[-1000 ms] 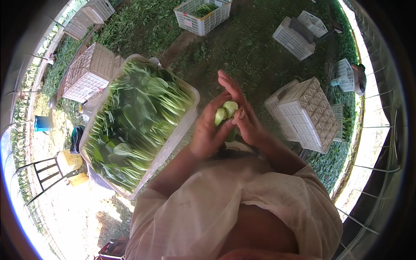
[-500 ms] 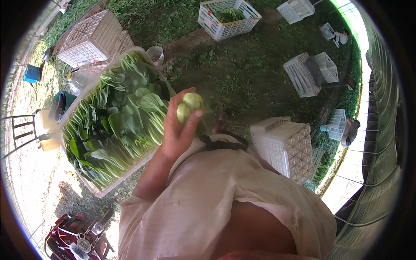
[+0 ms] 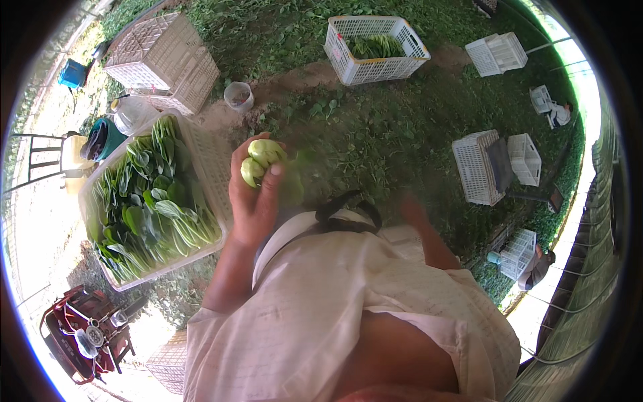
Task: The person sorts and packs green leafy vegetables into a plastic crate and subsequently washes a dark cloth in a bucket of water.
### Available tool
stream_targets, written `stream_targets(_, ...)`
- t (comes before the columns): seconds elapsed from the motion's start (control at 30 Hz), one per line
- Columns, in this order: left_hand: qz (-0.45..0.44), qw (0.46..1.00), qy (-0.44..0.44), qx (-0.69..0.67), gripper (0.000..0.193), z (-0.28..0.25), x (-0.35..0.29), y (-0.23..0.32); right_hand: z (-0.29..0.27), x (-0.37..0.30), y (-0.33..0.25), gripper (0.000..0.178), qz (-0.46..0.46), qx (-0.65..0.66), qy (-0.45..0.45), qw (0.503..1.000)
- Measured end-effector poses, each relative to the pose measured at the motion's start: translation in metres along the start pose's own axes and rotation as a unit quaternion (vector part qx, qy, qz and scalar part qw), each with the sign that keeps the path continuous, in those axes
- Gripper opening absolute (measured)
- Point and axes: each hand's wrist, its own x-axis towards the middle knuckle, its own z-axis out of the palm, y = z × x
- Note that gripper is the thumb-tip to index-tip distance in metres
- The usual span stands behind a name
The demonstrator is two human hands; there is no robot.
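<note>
Our left hand point(image 3: 253, 195) grips two smooth, rounded green bok choy point(image 3: 261, 161) beside the leaf-filled white lattice crate point(image 3: 207, 161); our right hand point(image 3: 414, 211) blurs, its grip unclear.

The person is bending over a green field, holding a small head of bok choy point(image 3: 262, 161) up in the left hand point(image 3: 254, 194), fingers wrapped around its pale base. The right hand point(image 3: 413, 209) is hanging blurred over the ground to the right, and whether it is holding anything cannot be told. Just left of the raised hand a white crate point(image 3: 214, 167) is sitting packed with leafy greens point(image 3: 151, 208). Farther off, another white crate point(image 3: 375, 43) is holding a few greens, and a small plastic cup point(image 3: 239, 96) is standing on bare soil. More empty crates point(image 3: 492, 164) are lying well apart on the right.
</note>
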Motion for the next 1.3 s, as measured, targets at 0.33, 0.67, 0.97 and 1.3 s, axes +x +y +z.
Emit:
stream_targets(0.33, -0.082, 0.99, 0.102, 0.06, 0.043, -0.018, 0.059, -0.08, -0.042, 0.085, -0.187, 0.054, -0.129, 0.015, -0.189, 0.973)
stream_targets(0.67, -0.201, 0.958, 0.186, 0.083, 0.043, -0.078, 0.122, -0.128, -0.042, 0.205, -0.331, 0.04, -0.157, -0.099, -0.217, 0.958)
stream_targets(0.97, -0.418, 0.852, 0.275, 0.153, 0.045, -0.095, 0.092, -0.196, 0.211, 0.392, -0.672, 0.029, -0.515, -0.129, -0.26, 0.807)
stream_targets(1.3, -0.669, 0.633, 0.373, 0.111, 0.047, -0.029, 0.056, -0.329, 0.514, 0.55, -0.761, 0.025, -0.474, -0.499, -0.223, 0.69)
